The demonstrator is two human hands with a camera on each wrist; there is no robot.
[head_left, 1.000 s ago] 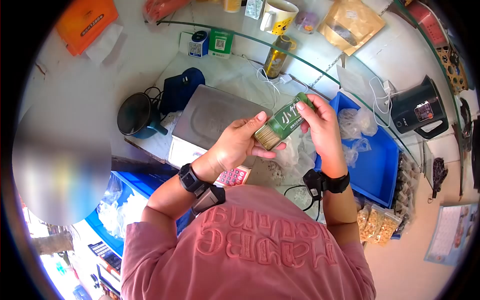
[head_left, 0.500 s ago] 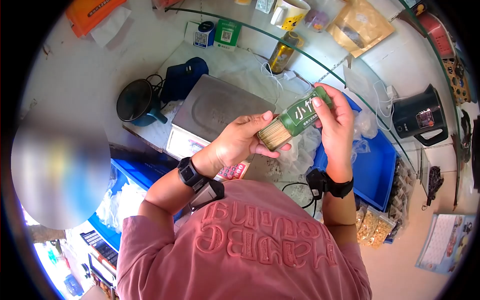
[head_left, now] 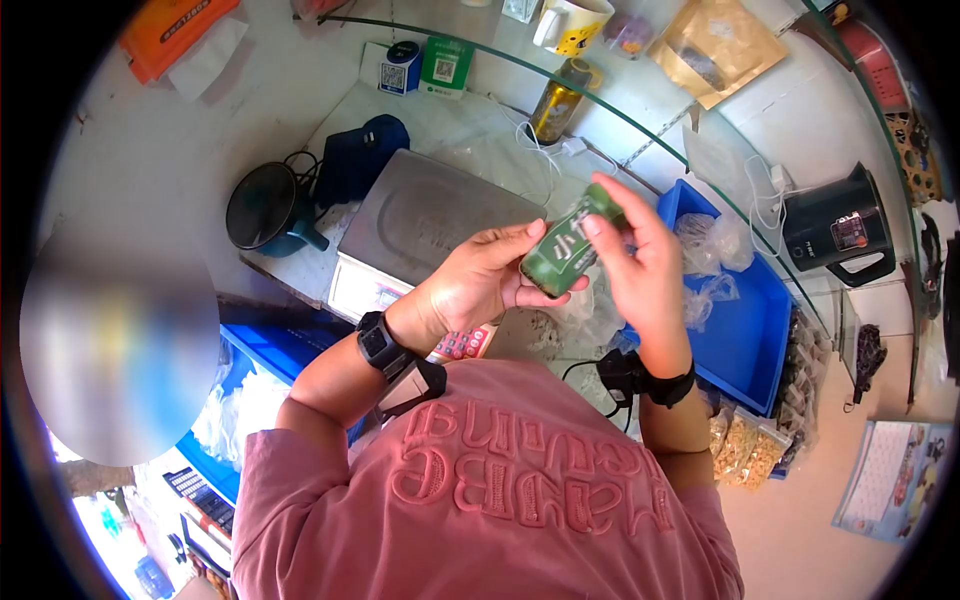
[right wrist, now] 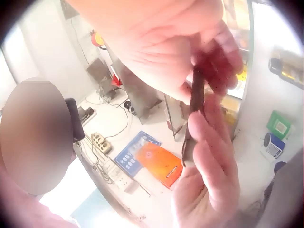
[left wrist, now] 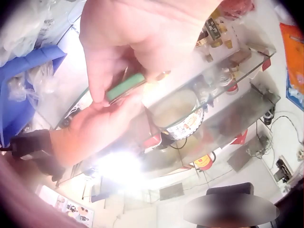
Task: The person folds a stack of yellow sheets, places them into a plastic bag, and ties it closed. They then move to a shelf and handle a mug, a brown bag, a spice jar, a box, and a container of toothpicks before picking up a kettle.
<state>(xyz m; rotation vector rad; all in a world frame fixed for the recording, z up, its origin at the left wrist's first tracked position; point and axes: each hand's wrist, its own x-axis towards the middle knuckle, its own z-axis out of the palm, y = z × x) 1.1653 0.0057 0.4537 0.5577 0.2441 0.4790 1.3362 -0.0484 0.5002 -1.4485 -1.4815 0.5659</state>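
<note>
In the head view both hands hold a flat green toothpick box [head_left: 556, 262] with white characters on it, tilted above the right side of the weighing scale [head_left: 405, 205]. My left hand [head_left: 472, 282] pinches its lower end, thumb on top and fingers beneath. At its upper end is my right hand [head_left: 648, 268], with the thumb lying over the printed face. No toothpicks show now. The left wrist view gives only a narrow green side of the box [left wrist: 126, 87], and in the right wrist view the box [right wrist: 196, 92] appears edge-on and dark between the hands.
A blue tray [head_left: 745, 335] with plastic bags stands at the right, beside bagged snacks [head_left: 745, 450]. A dark kettle [head_left: 840, 225] is at far right. A glass shelf edge [head_left: 480, 55] crosses behind the scale, and a dark pot [head_left: 265, 208] sits left of it.
Half a second ago a row of toothpicks showed at the box's lower end; now the green cover reaches down over them. My right hand has moved down and left toward my left hand.
</note>
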